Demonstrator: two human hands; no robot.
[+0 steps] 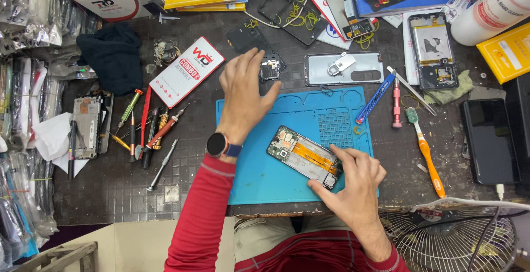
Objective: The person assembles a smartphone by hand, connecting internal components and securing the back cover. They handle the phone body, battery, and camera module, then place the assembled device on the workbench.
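A wire fan guard [458, 239] sits nearest, at the desk's front edge. Just past it the right hand [353, 186] pins the lower end of an opened phone [305, 156], fingers curled onto its edge, holding it flat on the blue mat [259, 178]. The left hand [245, 95], fingers spread, reaches beyond the mat toward a small dark phone part [271, 66]. This looks like mid-repair, fetching a piece; the next move likely needs a fine pinch while the phone is kept from sliding. The dark desk [110, 189] is crowded: screwdrivers [149, 134], a toothbrush [425, 150], phone backs, boxes, bagged stock at left
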